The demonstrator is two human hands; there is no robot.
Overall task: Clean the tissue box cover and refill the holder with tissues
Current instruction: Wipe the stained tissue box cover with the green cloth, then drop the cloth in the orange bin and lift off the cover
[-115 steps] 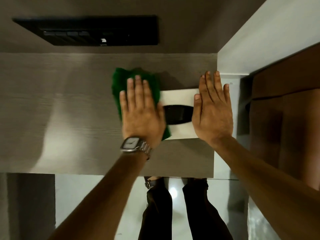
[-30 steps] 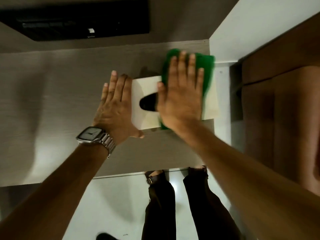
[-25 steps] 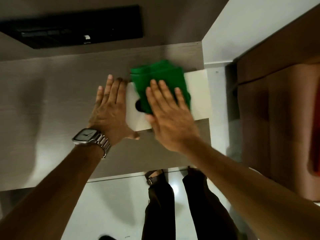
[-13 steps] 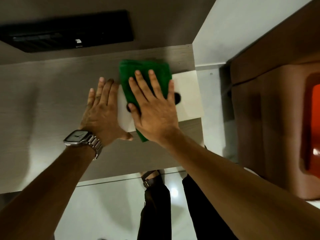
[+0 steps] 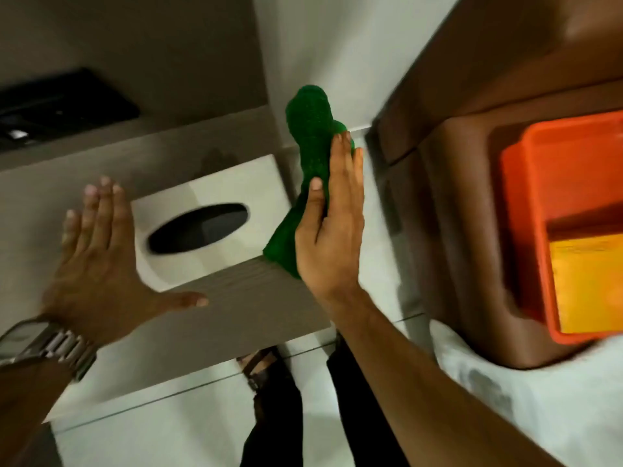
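A white tissue box cover [image 5: 232, 183] with a dark oval opening [image 5: 199, 227] stands on the grey wooden counter [image 5: 43, 197], near its right end. My left hand [image 5: 97, 261] lies flat against the cover's left side, fingers spread, thumb along its front edge. My right hand [image 5: 333, 217] presses a green cloth [image 5: 312, 136] against the cover's right side, thumb pinching the cloth to the palm. The cloth sticks up above my fingertips. No tissues show in the opening.
A brown cabinet [image 5: 472, 230] stands right of the counter, with an orange tray [image 5: 569, 163] on it holding a yellow item [image 5: 586, 284]. A black panel [image 5: 57, 109] sits in the wall behind the counter. My legs and the pale floor [image 5: 168, 429] are below.
My right hand slid the green cloth off the cover's top to its right side. The oval opening is uncovered. The view swung right, showing the orange tray.
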